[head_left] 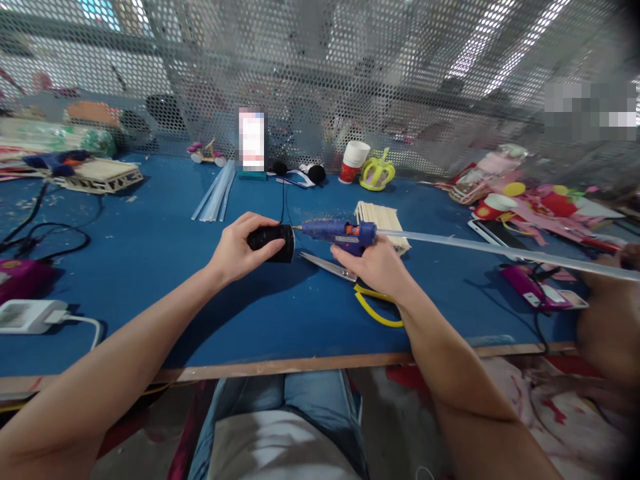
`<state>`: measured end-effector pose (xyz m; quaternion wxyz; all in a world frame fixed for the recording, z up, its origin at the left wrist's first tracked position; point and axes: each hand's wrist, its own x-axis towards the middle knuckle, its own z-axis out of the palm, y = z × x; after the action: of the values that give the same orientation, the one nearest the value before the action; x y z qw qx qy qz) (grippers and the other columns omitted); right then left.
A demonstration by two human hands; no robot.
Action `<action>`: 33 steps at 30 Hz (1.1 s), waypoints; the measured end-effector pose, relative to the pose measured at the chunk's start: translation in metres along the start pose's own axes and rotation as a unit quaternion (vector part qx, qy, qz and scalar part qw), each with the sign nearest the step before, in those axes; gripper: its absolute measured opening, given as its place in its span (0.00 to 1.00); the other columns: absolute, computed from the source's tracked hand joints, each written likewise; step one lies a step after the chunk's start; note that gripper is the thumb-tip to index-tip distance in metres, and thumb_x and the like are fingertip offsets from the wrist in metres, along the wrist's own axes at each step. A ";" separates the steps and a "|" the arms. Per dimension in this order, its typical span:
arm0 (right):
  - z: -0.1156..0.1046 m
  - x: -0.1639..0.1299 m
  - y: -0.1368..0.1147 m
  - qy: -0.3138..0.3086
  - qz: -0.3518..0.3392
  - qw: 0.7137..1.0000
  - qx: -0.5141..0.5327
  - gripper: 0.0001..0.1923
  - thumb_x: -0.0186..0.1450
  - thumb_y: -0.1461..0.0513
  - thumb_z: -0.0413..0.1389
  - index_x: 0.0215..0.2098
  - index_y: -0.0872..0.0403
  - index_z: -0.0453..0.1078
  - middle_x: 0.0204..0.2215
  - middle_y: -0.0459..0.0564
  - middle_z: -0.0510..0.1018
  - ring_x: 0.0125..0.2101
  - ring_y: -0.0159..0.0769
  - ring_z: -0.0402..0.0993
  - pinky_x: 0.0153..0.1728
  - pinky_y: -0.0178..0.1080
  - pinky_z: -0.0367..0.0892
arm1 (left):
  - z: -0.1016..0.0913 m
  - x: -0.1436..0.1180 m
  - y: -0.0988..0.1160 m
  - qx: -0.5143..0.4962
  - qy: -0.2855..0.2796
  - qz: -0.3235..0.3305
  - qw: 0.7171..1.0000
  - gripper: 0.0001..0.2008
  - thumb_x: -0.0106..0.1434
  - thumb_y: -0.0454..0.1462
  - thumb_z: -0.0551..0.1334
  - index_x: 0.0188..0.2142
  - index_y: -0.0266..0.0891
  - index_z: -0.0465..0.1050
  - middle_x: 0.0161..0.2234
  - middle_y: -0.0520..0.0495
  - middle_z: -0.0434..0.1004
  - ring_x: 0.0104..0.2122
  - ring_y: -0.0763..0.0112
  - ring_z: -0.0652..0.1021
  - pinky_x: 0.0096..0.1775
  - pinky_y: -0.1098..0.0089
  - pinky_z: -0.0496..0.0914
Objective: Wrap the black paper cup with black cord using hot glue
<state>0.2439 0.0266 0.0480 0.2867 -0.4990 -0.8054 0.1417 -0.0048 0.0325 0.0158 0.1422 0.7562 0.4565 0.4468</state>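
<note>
My left hand (pixel 239 248) is closed around a black cylinder (pixel 273 244) lying sideways, its pale-rimmed end facing right. In my right hand (pixel 376 263) is a blue hot glue gun (pixel 330 230), with its nozzle at the rim of that end; whether it touches I cannot tell. A long translucent glue stick (pixel 480 245) runs out of the gun's back to the right. Below the gun lie scissors (pixel 376 308) with yellow handles, partly hidden by my right hand. A bundle of pale wooden sticks (pixel 383 220) sits behind the gun.
Loose glue sticks (pixel 216 193), a propped phone (pixel 252 141), stacked paper cups (pixel 354 160) and a yellow-green crown-like craft (pixel 377 172) stand along the back. A white power adapter (pixel 33 316) lies left. At right are a purple box (pixel 537 288) and another person's arm (pixel 607 313).
</note>
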 end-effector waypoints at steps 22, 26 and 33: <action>-0.001 -0.004 -0.001 0.016 -0.020 1.000 -0.012 0.10 0.58 0.56 0.54 0.25 0.55 0.67 0.19 0.47 0.72 0.24 0.35 0.69 0.25 0.37 0.62 | 0.002 0.000 -0.006 -0.030 0.027 -0.095 0.995 0.18 0.55 0.47 0.62 0.41 0.38 0.73 0.39 0.45 0.76 0.38 0.64 0.75 0.43 0.66 0.68; -0.001 -0.005 -0.002 0.027 -0.033 0.999 -0.015 0.11 0.58 0.56 0.54 0.28 0.56 0.70 0.24 0.51 0.74 0.28 0.38 0.72 0.29 0.39 0.65 | 0.002 0.000 -0.005 -0.030 0.028 -0.102 0.994 0.18 0.55 0.47 0.62 0.41 0.38 0.73 0.38 0.45 0.76 0.38 0.64 0.75 0.42 0.66 0.68; -0.001 -0.006 -0.002 0.026 -0.063 0.997 -0.039 0.10 0.59 0.58 0.53 0.31 0.56 0.73 0.28 0.54 0.78 0.33 0.43 0.75 0.35 0.43 0.67 | 0.002 0.001 -0.007 -0.033 0.032 -0.112 0.993 0.19 0.55 0.48 0.62 0.40 0.37 0.73 0.38 0.45 0.76 0.38 0.65 0.75 0.42 0.66 0.68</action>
<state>0.2449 0.0205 0.0475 0.2966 -0.4617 -0.8322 0.0789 -0.0065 0.0374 0.0110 0.2015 0.6808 0.5274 0.4666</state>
